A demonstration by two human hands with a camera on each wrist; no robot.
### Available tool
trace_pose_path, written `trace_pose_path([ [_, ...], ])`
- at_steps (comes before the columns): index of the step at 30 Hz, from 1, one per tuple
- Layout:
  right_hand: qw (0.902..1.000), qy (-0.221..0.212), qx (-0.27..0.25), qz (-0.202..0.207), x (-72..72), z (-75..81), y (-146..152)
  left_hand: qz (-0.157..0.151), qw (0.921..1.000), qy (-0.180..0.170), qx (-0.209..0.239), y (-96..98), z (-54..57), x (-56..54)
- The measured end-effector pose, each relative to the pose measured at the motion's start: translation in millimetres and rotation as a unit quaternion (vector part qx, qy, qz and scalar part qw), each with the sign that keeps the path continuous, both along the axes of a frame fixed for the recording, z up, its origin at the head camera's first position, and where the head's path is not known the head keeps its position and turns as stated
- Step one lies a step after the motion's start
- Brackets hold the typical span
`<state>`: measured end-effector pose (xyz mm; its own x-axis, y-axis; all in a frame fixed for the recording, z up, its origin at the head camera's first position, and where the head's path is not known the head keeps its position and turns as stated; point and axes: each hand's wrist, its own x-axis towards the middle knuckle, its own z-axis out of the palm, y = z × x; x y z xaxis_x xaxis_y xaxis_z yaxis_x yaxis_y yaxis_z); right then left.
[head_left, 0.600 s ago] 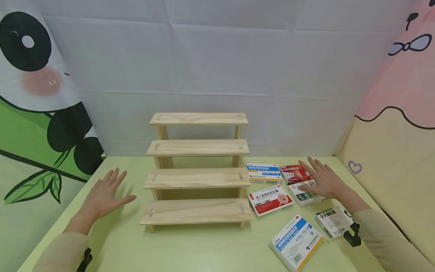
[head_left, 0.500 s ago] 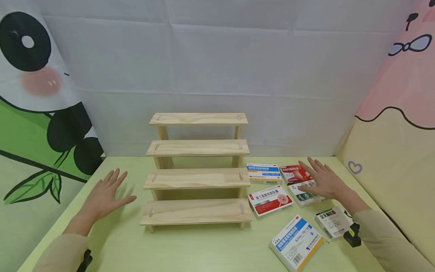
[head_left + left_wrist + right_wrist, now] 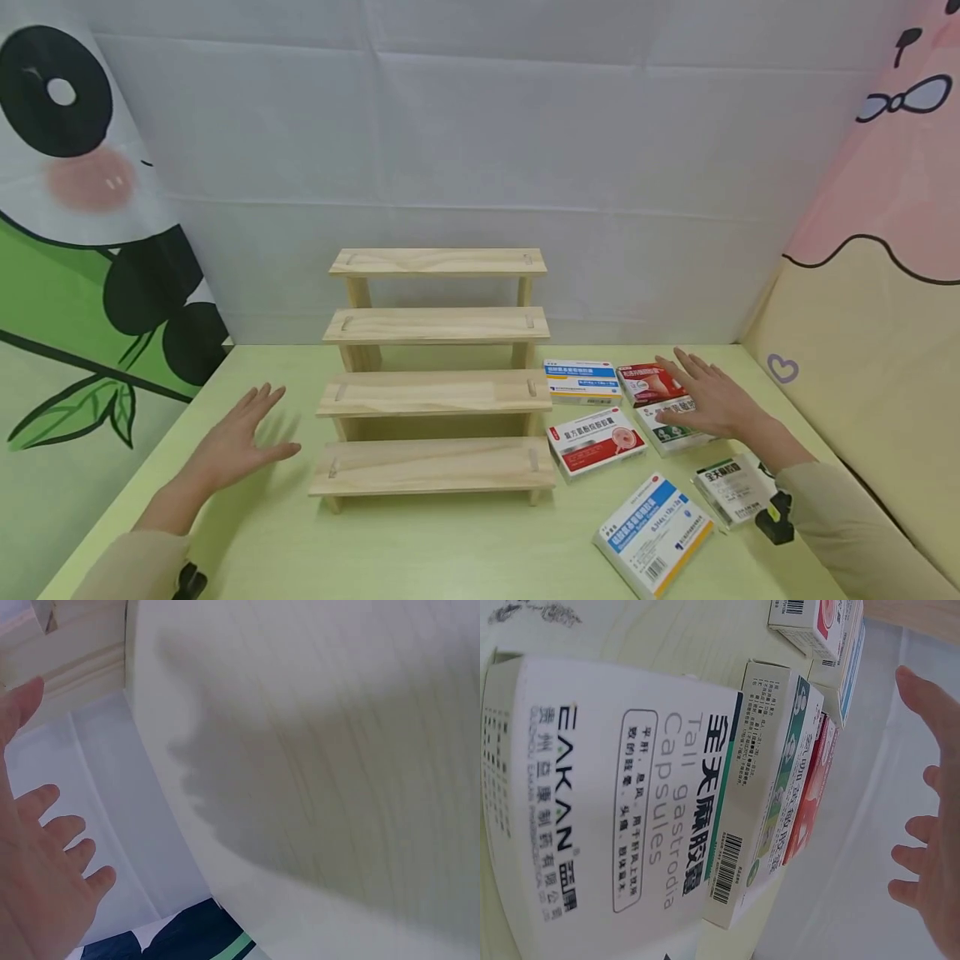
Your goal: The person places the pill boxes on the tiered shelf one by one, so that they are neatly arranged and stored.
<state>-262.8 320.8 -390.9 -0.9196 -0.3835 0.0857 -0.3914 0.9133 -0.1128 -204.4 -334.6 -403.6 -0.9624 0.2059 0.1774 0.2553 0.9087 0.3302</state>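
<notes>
My left hand (image 3: 232, 446) is held above the table left of a wooden stepped rack (image 3: 435, 467), fingers extended and nothing in it; its shadow falls on the tabletop in the left wrist view. On the other side, my right hand (image 3: 712, 396) hovers with spread fingers over a green-and-white medicine box (image 3: 678, 427) and a red medicine box (image 3: 648, 383), partly hiding both. Under the right wrist lies a white capsule box (image 3: 735, 490), large in the right wrist view. A red-and-white box (image 3: 597, 442) lies between that hand and the rack.
One blue-and-white box (image 3: 582, 383) is beside the rack, and a second blue-and-white box (image 3: 655, 533) lies near the front. The rack's several shelves bear nothing. A white cloth (image 3: 487, 150) backs the pale table (image 3: 420, 554), with printed panels at both sides.
My left hand has tilted and dipped slightly, its fingers now closer together. The right hand has barely shifted to the left. The boxes and rack stay where they were.
</notes>
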Motion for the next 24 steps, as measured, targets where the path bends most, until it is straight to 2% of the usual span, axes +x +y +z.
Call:
trace_pose_path([
  [5,1.0000,-0.002,-0.002,-0.004,0.9,1.1,-4.0,-0.001,0.9979,-0.039,0.051,6.5,2.1,5.3],
  [11,0.9990,-0.024,-0.030,-0.020,4.1,2.6,-11.5,0.001,0.9940,-0.076,0.079,15.0,5.6,13.7],
  [14,0.9971,-0.040,-0.061,-0.023,5.7,1.0,-15.5,-0.003,0.9916,-0.093,0.090,17.5,5.4,16.8],
  [18,0.9912,-0.063,-0.116,-0.017,6.3,-2.2,-21.6,-0.014,0.9898,-0.098,0.102,18.8,2.8,17.9],
  [24,0.9845,-0.078,-0.157,-0.003,5.8,-3.9,-29.4,-0.022,0.9853,-0.117,0.123,20.6,0.4,18.0],
])
